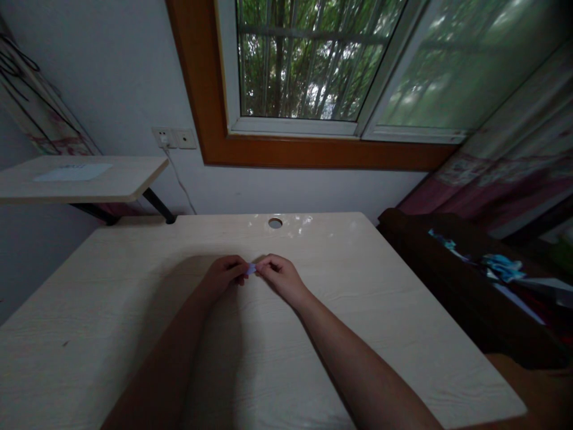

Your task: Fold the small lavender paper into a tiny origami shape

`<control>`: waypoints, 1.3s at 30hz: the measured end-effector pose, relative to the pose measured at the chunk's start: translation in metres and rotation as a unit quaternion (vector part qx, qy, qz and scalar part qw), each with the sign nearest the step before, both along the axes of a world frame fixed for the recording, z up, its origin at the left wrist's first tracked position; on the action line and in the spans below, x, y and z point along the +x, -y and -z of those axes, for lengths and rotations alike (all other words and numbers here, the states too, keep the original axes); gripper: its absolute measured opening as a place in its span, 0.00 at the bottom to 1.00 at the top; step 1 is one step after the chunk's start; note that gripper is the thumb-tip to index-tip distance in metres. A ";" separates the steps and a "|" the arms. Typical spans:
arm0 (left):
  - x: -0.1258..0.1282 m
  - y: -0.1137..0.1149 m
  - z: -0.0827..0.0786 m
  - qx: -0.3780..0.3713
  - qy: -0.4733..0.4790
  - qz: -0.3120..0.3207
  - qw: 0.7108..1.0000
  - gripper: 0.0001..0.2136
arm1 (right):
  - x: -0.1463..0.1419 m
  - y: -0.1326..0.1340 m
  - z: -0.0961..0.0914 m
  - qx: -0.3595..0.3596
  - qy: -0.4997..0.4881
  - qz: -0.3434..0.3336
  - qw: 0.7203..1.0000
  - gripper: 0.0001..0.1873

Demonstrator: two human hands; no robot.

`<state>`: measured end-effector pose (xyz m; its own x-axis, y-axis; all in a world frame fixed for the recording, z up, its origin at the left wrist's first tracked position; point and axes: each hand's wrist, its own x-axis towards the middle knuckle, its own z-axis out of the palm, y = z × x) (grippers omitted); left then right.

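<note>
Over the middle of the pale wooden table point(286, 346), my two hands meet at a small light-purple piece point(251, 269), which looks thin like folded paper; its exact kind is too small to tell. My left hand point(226, 275) pinches its left end between thumb and fingers. At the other end, the thumb and index finger of my right hand point(278, 273) close on it. Most of the piece is hidden behind the fingertips.
A raised shelf point(129, 188) with a sheet of paper point(74, 172) stands at the back left. Near the far edge is a round cable hole point(275, 223). Dark furniture with a blue crumpled item point(504, 267) lies beyond the right edge. A window point(308, 65) rises behind.
</note>
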<state>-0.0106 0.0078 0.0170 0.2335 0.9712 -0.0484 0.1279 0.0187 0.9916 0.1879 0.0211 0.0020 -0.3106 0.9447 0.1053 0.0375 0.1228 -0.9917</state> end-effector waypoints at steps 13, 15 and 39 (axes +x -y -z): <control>0.002 0.001 -0.007 0.027 -0.065 -0.024 0.997 0.14 | -0.002 0.000 -0.001 -0.009 0.000 0.015 1.000 0.07; 0.002 0.001 -0.007 0.023 -0.065 -0.024 0.997 0.13 | -0.002 0.000 0.000 -0.009 0.006 0.023 1.000 0.06; -0.002 -0.002 -0.001 0.007 -0.028 -0.053 0.998 0.15 | -0.003 -0.002 0.002 -0.014 -0.024 0.036 0.999 0.06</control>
<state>-0.0121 0.0095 0.0182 0.1271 0.9909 -0.0444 0.1821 0.0207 0.9831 0.1852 0.0236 0.0000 -0.2376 0.9671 0.0910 -0.0017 0.0933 -0.9956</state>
